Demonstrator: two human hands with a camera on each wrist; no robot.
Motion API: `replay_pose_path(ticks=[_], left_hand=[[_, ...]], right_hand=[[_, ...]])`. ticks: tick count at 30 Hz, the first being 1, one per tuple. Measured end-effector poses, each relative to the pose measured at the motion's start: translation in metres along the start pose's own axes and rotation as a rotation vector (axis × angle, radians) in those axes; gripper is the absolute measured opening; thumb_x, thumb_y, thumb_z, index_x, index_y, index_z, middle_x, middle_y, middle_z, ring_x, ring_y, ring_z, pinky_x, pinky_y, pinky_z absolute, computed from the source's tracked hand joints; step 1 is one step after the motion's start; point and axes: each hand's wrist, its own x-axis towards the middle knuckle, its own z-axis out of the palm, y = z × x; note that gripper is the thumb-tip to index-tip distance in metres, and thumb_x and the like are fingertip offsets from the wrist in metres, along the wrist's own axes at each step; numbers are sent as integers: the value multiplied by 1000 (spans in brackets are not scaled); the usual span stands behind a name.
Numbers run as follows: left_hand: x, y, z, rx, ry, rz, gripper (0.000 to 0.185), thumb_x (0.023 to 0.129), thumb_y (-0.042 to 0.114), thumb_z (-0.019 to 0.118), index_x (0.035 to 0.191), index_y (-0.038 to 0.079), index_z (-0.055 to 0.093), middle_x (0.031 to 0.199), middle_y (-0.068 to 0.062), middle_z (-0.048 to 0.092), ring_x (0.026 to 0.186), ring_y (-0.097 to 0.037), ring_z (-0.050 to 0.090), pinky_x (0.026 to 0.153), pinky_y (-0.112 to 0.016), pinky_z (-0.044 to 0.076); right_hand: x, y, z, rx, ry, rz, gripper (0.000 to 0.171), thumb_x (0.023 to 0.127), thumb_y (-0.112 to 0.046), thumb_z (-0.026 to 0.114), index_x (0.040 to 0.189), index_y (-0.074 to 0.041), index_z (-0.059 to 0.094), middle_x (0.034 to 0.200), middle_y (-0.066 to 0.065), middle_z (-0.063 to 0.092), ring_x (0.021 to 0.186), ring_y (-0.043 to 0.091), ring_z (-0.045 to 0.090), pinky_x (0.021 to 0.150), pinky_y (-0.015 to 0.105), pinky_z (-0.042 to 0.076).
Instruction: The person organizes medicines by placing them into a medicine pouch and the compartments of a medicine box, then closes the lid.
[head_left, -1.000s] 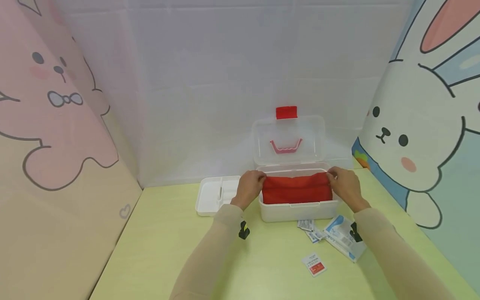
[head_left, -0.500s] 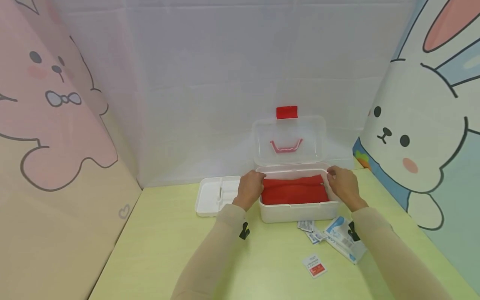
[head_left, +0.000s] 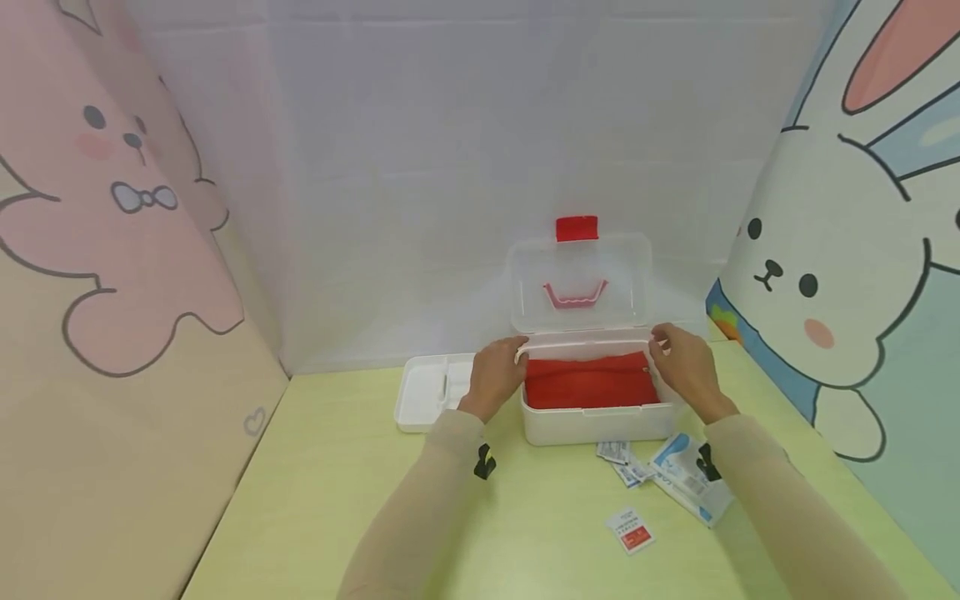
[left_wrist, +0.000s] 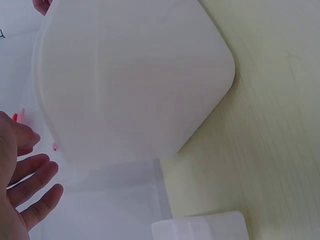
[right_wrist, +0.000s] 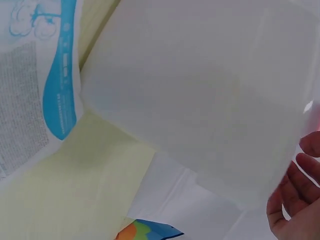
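A red folded fabric piece point(head_left: 588, 385), perhaps a pouch, lies inside the white plastic box point(head_left: 592, 427) in the head view. At the box's left rim is my left hand point(head_left: 495, 373), its fingers loosely bent and holding nothing. My right hand point(head_left: 684, 364) is over the right rim, fingers relaxed and free of the fabric. The left wrist view shows the box's side wall point(left_wrist: 135, 80) beside spread fingers point(left_wrist: 35, 185). In the right wrist view, bent fingers point(right_wrist: 295, 192) are close to the box's other end; whether they touch it I cannot tell.
The clear lid point(head_left: 622, 279) stands raised behind the box, with a pink handle point(head_left: 576, 300) and red latch point(head_left: 577, 228). A white divided tray point(head_left: 420, 396) lies left. Small sachets point(head_left: 626, 463), a blue-white packet point(head_left: 690, 475) and a red-white sachet point(head_left: 631, 531) lie in front.
Both hands gripped the red fabric's upper corners one second ago. They have let go, the right one first, and the fabric now sits lower in the box.
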Motion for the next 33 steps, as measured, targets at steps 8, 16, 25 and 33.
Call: replay_pose_path(ticks=[8, 16, 25, 33], left_hand=[[-10, -14, -25, -1, 28, -37, 33, 94, 24, 60, 125, 16, 67, 122, -5, 71, 108, -24, 69, 81, -40, 58], [-23, -32, -53, 6, 96, -65, 35, 93, 27, 61, 126, 15, 66, 124, -7, 69, 108, -27, 68, 77, -41, 58], [-44, -50, -92, -12, 102, -130, 43, 94, 30, 61, 134, 14, 60, 130, -10, 66, 116, -31, 64, 85, -46, 56], [-58, -62, -119, 4, 162, -139, 44, 93, 29, 61, 134, 13, 60, 130, -11, 66, 115, -33, 64, 82, -48, 56]], right_hand=[[-7, -26, -6, 60, 18, -82, 39, 99, -21, 52, 133, 0, 52, 125, 25, 61, 109, 43, 58, 91, 57, 52], [-15, -68, -11, 75, 77, -181, 42, 97, -20, 56, 135, -2, 51, 135, 24, 56, 119, 42, 55, 100, 59, 46], [-23, -126, -6, 134, 126, -335, 42, 95, -19, 60, 134, -4, 53, 132, 19, 60, 122, 38, 56, 104, 55, 45], [-35, -173, 13, 193, 73, -409, 45, 93, -20, 63, 134, -4, 53, 136, 15, 59, 128, 33, 53, 108, 49, 44]])
